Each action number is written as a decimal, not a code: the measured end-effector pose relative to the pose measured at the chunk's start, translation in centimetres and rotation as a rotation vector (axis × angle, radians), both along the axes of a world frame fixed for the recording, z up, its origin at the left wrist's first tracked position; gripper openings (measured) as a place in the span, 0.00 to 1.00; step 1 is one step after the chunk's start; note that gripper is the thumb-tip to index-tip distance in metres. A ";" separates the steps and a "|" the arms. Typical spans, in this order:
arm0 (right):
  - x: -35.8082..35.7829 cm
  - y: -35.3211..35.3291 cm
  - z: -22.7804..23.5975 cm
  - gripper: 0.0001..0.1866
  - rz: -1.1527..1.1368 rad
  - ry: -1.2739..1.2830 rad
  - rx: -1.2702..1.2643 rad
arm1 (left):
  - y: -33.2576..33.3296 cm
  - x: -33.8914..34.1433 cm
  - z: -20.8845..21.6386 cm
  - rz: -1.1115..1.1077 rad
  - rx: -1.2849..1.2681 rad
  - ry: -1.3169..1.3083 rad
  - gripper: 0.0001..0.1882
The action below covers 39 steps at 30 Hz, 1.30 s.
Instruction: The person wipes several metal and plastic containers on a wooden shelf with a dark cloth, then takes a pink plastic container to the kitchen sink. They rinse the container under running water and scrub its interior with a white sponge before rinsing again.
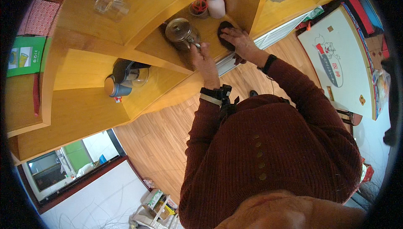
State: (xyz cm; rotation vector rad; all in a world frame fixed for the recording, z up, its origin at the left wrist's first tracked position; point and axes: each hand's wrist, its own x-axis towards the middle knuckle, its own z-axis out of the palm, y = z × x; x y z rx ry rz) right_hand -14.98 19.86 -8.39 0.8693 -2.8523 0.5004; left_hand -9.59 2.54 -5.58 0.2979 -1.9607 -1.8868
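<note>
My left hand (205, 61) is closed at the near side of a clear glass pot (177, 38) with a metal lid, its fingers pinched round what looks like the handle. The pot stands on a wooden shelf (164, 56). To its right, my right hand (244, 44) presses a dark, rounded cloth-like pad (226, 37) against the same shelf. A bit of dark red material shows below the right palm; I cannot make out what it is. Behind the hands stand a white bottle (216, 7) with a metal cap and a small container (198, 8) with something red in it.
On the lower left compartment are a dark appliance with a glass jug (128, 73) and a blue-grey cup (117, 88). Boxes, one green (27, 56), sit at far left. Upright shelf panels flank the hands. A white board (342, 57) leans at right.
</note>
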 end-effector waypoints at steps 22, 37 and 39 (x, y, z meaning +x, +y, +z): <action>1.5 -0.5 -1.5 0.26 -0.023 0.224 0.055 | 4.1 -7.2 3.7 -0.183 -0.535 0.196 0.39; 1.5 -0.9 -2.4 0.30 -0.075 0.216 -0.099 | 4.9 -16.1 4.6 -0.002 -0.847 0.463 0.29; 1.5 -0.8 -2.7 0.26 -0.078 0.229 -0.117 | 4.9 -15.6 4.5 0.012 -0.850 0.518 0.27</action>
